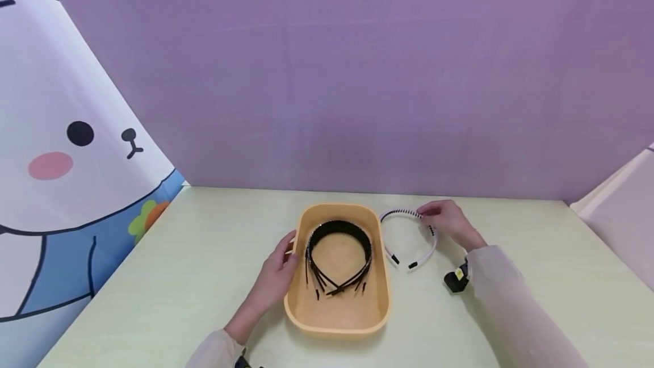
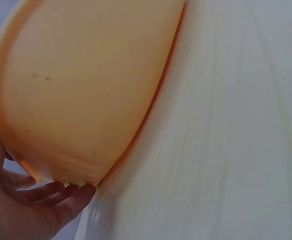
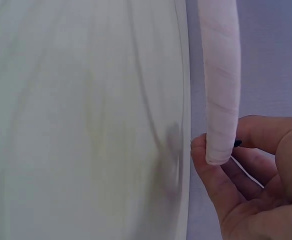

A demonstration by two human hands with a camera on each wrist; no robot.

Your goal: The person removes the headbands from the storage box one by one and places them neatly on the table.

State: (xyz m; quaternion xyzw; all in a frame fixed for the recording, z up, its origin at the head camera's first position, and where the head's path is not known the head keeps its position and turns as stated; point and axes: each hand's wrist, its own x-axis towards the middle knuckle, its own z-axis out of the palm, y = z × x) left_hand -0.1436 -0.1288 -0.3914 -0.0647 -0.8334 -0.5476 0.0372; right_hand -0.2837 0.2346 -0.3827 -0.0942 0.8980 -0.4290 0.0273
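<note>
My left hand grips the left side of a pale orange plastic tray, its fingers against the outer wall in the left wrist view, where the tray fills the upper left. Several black headbands lie together inside the tray, their ends crossing toward the near side. Right of the tray, my right hand pinches a white headband with dark stripes along its arch and black tips pointing toward me. Close up in the right wrist view, the white headband stands between thumb and fingers.
A pale light-wood table carries the tray. Behind its far edge hangs a purple cloth. A cartoon-printed sheet borders the left side, and a pale panel stands at the right. A black wrist device sits by the right sleeve.
</note>
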